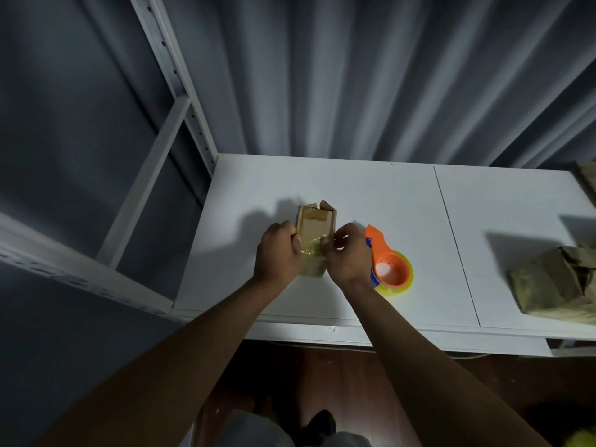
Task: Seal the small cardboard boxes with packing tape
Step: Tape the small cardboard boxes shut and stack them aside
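Observation:
A small brown cardboard box (pixel 315 225) lies on the white table (pixel 371 195), its far end torn and patched with old tape. Clear tape shines across its near part. My left hand (pixel 279 254) grips the box's left side with curled fingers. My right hand (pixel 346 256) pinches at the tape on the box's right edge. An orange tape dispenser (pixel 388 266) with a yellowish roll lies on the table just right of my right hand, released.
Two more cardboard boxes sit at the right: one (pixel 554 282) near the table's front edge, another (pixel 587 179) at the far right edge of view. A white metal shelf frame (pixel 167 124) stands to the left. Grey curtains hang behind the table.

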